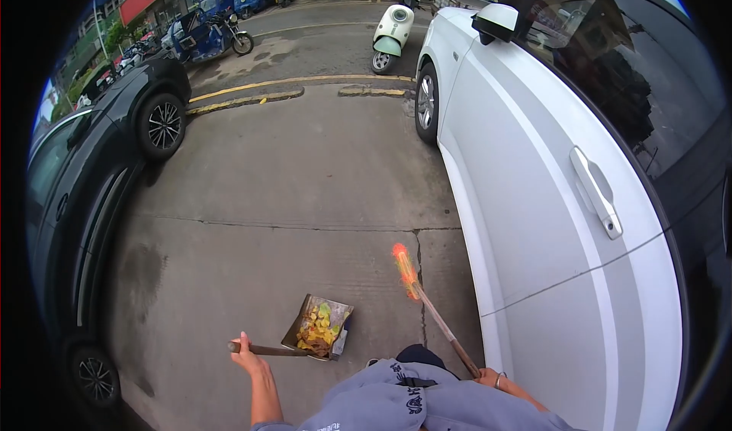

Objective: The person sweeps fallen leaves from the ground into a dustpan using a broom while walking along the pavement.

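My left hand [250, 356] is closed round the brown handle of a dustpan [292, 333]. Yellow and brown leaves [319, 328] lie in the pan, along with some pale scraps. On the right, my right hand [490, 377] grips the long stick of a broom [438, 320]. Its orange and yellow bristle head [405, 269] points forward over the concrete, near the white car's side; whether it touches the ground I cannot tell. A bracelet is on my right wrist.
A white car [518, 172] stands close on my right, a dark car [99, 156] on my left. Cracked concrete ground [290, 179] runs between them to yellow-marked kerbs [244, 101]. Beyond are a pale scooter [394, 30] and a blue three-wheeler [202, 38].
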Demonstrator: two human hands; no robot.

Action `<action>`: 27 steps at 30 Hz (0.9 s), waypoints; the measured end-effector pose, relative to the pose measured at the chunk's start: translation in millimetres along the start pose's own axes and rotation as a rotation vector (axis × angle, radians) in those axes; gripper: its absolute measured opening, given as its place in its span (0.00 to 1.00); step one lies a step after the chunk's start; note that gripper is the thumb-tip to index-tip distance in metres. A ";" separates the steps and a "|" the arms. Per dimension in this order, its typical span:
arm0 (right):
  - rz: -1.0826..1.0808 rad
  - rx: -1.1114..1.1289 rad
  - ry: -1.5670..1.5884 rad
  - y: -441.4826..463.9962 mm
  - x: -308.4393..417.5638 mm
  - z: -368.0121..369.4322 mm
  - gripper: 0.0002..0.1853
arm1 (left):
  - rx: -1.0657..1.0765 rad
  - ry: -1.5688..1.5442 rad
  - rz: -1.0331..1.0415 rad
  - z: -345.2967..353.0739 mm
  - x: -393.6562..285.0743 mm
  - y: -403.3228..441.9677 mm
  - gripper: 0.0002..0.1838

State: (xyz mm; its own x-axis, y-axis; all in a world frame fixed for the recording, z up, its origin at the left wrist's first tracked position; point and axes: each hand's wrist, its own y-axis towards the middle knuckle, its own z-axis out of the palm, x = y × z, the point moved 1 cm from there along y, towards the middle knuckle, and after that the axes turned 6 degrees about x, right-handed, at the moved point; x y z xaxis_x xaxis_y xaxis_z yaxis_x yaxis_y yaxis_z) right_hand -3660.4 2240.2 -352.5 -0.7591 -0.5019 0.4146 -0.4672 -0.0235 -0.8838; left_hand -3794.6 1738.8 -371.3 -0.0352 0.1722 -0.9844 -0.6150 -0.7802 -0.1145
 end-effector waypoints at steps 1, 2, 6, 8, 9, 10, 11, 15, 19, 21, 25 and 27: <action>0.009 0.010 0.030 6.2 17.2 -11.4 0.08 | 0.009 0.005 0.016 14.8 3.8 12.5 0.13; 0.020 0.021 0.064 16.4 28.3 -24.6 0.08 | 0.007 0.005 0.023 30.4 7.9 21.9 0.13; 0.012 0.054 -0.030 61.7 71.7 -83.6 0.07 | -0.080 0.046 -0.003 92.6 7.0 57.1 0.12; 0.012 0.056 0.032 91.5 109.1 -119.2 0.06 | -0.113 0.068 0.014 130.6 6.7 80.5 0.11; -0.013 0.017 -0.042 108.9 128.2 -130.7 0.05 | -0.133 0.042 0.020 142.6 8.8 94.9 0.10; -0.006 0.030 -0.037 123.4 139.7 -144.6 0.05 | -0.147 0.025 0.028 155.9 3.8 107.5 0.10; 0.017 0.062 0.033 139.7 150.1 -157.9 0.05 | -0.142 0.040 0.029 172.2 -3.3 121.6 0.10; 0.050 0.112 0.157 187.4 226.0 -212.7 0.05 | -0.167 0.025 0.062 239.4 -26.8 164.3 0.10; 0.021 0.116 0.070 240.4 326.0 -260.0 0.06 | -0.115 -0.037 0.078 309.7 -30.7 214.8 0.10; 0.020 0.133 0.037 275.1 385.9 -276.8 0.07 | -0.043 -0.036 0.091 349.2 -21.5 246.8 0.11; -0.009 0.176 -0.051 379.0 488.3 -291.3 0.05 | 0.038 0.026 0.067 431.6 35.0 329.9 0.11; -0.045 0.208 -0.078 422.6 525.9 -293.7 0.05 | 0.137 0.146 0.059 468.4 70.5 349.9 0.13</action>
State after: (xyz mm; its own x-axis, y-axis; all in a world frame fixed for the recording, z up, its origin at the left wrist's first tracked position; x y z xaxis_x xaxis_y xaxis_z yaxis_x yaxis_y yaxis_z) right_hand -4390.2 2220.3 -444.3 -0.6986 -0.5614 0.4436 -0.3901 -0.2209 -0.8939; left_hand -4381.3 1759.6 -418.3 0.0342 0.0318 -0.9989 -0.7171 -0.6954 -0.0467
